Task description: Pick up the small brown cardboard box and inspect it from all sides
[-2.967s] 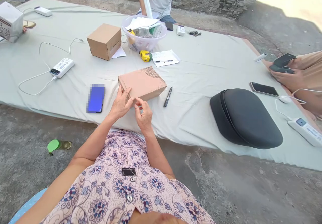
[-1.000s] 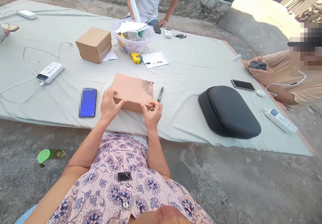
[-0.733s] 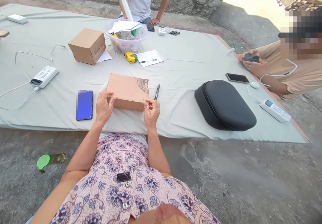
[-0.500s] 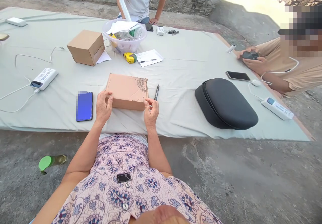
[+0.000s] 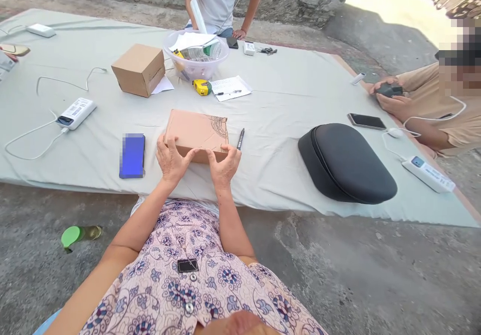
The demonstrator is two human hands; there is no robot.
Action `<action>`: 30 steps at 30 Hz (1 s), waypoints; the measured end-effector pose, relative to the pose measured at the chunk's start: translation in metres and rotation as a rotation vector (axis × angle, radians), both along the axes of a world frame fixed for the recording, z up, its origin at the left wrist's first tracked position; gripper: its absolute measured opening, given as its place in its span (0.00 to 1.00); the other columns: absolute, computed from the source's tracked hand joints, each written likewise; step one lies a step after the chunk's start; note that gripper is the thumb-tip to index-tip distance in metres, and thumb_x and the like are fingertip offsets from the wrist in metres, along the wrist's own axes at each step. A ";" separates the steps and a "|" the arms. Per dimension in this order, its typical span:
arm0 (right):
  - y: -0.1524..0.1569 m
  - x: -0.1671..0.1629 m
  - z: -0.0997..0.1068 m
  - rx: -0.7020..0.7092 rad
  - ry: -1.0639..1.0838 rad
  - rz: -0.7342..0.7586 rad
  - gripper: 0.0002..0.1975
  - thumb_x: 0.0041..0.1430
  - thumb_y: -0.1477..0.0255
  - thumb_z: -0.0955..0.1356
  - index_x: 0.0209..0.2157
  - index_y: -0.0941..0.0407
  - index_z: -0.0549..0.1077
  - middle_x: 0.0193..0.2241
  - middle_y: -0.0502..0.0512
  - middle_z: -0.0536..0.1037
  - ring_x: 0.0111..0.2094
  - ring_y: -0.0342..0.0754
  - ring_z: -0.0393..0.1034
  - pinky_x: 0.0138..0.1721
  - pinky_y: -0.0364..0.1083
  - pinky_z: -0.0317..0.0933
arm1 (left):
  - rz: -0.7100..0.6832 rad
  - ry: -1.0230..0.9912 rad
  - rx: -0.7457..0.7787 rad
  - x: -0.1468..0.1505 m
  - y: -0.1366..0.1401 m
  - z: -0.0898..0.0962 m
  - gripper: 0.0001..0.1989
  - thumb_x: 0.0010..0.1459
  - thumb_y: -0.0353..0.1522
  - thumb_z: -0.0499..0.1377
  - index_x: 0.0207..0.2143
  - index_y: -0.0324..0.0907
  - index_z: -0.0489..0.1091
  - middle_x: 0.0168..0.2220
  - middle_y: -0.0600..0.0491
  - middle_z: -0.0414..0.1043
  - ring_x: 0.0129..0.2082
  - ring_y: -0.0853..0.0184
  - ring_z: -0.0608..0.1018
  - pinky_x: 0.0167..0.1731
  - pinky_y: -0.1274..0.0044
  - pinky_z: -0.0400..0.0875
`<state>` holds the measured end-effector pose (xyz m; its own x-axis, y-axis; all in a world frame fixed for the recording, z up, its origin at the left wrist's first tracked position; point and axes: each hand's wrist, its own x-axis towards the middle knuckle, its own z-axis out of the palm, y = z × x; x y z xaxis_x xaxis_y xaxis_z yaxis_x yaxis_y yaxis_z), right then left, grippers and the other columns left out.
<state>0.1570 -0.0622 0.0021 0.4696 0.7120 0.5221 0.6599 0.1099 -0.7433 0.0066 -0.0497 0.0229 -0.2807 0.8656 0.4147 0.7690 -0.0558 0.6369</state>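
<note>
Item 1: pinkish-brown cardboard box (image 5: 197,127), black looping lines at its right end. Lies flat on the pale tablecloth (image 5: 272,119), between and just beyond the 2 hands.

Item 2: left hand (image 5: 173,159), half-open, fingers spread over the box's near left corner, thumb along the near edge. Item 3: right hand (image 5: 224,165), half-open, fingers curled at the near right corner, thumb pointing inward. Both touch the box; whether they grip it or merely rest cannot be told. Contact at 2 corners probably keeps it from sliding.

Item 4: black marker pen (image 5: 241,138), just past the right fingertips, presumably laid there for easy reach.

Item 5: smartphone (image 5: 133,157), left of the left hand, likely set aside for working room. Item 6: white power bank (image 5: 77,114), farther left, cable attached.

Item 7: yellow tape measure (image 5: 202,87), beyond both hands, beside a written sheet (image 5: 229,85); perhaps grouped as measuring kit.

Item 8: black zip case (image 5: 349,162), well right of the right hand.
</note>
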 end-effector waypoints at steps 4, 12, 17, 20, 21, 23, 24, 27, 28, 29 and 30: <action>-0.005 0.009 -0.007 0.037 0.242 0.078 0.21 0.65 0.51 0.63 0.47 0.54 0.68 0.44 0.60 0.75 0.45 0.50 0.70 0.46 0.50 0.67 | -0.103 -0.118 0.096 -0.016 0.000 -0.008 0.34 0.55 0.50 0.67 0.56 0.41 0.65 0.61 0.34 0.66 0.64 0.46 0.69 0.62 0.57 0.65; -0.009 0.040 -0.016 -0.102 0.488 0.254 0.20 0.54 0.53 0.69 0.38 0.56 0.72 0.37 0.56 0.79 0.40 0.48 0.73 0.43 0.47 0.68 | -0.155 -0.528 -0.129 -0.056 0.007 -0.010 0.19 0.50 0.38 0.67 0.42 0.42 0.69 0.44 0.49 0.78 0.43 0.62 0.81 0.43 0.73 0.75; -0.012 0.053 -0.019 -0.245 0.455 0.282 0.18 0.52 0.54 0.69 0.33 0.55 0.73 0.33 0.54 0.80 0.35 0.48 0.72 0.40 0.47 0.66 | -0.149 -0.387 -0.273 -0.070 0.006 -0.003 0.08 0.52 0.36 0.64 0.33 0.43 0.71 0.34 0.53 0.79 0.35 0.65 0.79 0.38 0.75 0.71; -0.014 0.055 -0.020 -0.352 0.315 0.271 0.13 0.53 0.58 0.68 0.32 0.54 0.73 0.31 0.52 0.79 0.33 0.48 0.70 0.39 0.47 0.62 | -0.123 -0.204 -0.354 -0.072 0.005 0.001 0.06 0.54 0.35 0.63 0.34 0.43 0.73 0.36 0.52 0.80 0.36 0.63 0.79 0.40 0.73 0.69; -0.013 0.055 -0.022 -0.390 0.266 0.256 0.12 0.53 0.60 0.68 0.32 0.54 0.73 0.29 0.51 0.78 0.32 0.48 0.69 0.39 0.47 0.61 | -0.116 -0.142 -0.389 -0.072 0.005 0.001 0.06 0.55 0.35 0.63 0.34 0.44 0.73 0.37 0.51 0.80 0.38 0.61 0.79 0.40 0.72 0.69; -0.013 0.054 -0.025 -0.439 0.190 0.219 0.09 0.53 0.63 0.67 0.31 0.53 0.72 0.27 0.51 0.77 0.30 0.49 0.68 0.38 0.47 0.59 | -0.112 -0.028 -0.440 -0.072 0.005 -0.001 0.05 0.56 0.35 0.61 0.34 0.44 0.74 0.39 0.49 0.81 0.41 0.58 0.79 0.42 0.71 0.68; -0.013 0.053 -0.026 -0.448 0.159 0.200 0.08 0.53 0.64 0.66 0.31 0.53 0.72 0.26 0.51 0.76 0.29 0.49 0.68 0.38 0.47 0.58 | -0.115 0.014 -0.451 -0.071 0.006 -0.002 0.04 0.57 0.34 0.60 0.34 0.44 0.75 0.39 0.49 0.80 0.43 0.57 0.79 0.42 0.71 0.69; -0.011 0.050 -0.030 -0.453 0.079 0.174 0.06 0.54 0.65 0.66 0.31 0.53 0.71 0.27 0.51 0.77 0.29 0.49 0.67 0.36 0.47 0.56 | -0.133 0.080 -0.442 -0.069 0.006 -0.008 0.04 0.58 0.32 0.59 0.32 0.44 0.74 0.41 0.46 0.79 0.47 0.54 0.78 0.44 0.69 0.69; -0.011 0.049 -0.031 -0.459 0.061 0.169 0.06 0.55 0.65 0.65 0.31 0.53 0.71 0.27 0.51 0.77 0.29 0.49 0.67 0.36 0.46 0.56 | -0.138 0.086 -0.436 -0.069 0.007 -0.010 0.04 0.57 0.32 0.59 0.31 0.44 0.74 0.41 0.46 0.79 0.48 0.54 0.77 0.45 0.69 0.69; -0.011 0.049 -0.031 -0.465 0.056 0.168 0.06 0.55 0.65 0.65 0.32 0.53 0.71 0.27 0.51 0.76 0.29 0.49 0.67 0.36 0.46 0.56 | -0.142 0.085 -0.429 -0.068 0.007 -0.011 0.04 0.57 0.31 0.58 0.30 0.44 0.73 0.41 0.46 0.78 0.48 0.54 0.77 0.45 0.69 0.69; -0.011 0.049 -0.031 -0.464 0.060 0.166 0.07 0.55 0.65 0.65 0.32 0.53 0.70 0.27 0.51 0.76 0.29 0.49 0.67 0.35 0.46 0.56 | -0.145 0.083 -0.420 -0.068 0.007 -0.013 0.04 0.57 0.31 0.58 0.30 0.44 0.73 0.40 0.46 0.78 0.47 0.54 0.77 0.44 0.69 0.70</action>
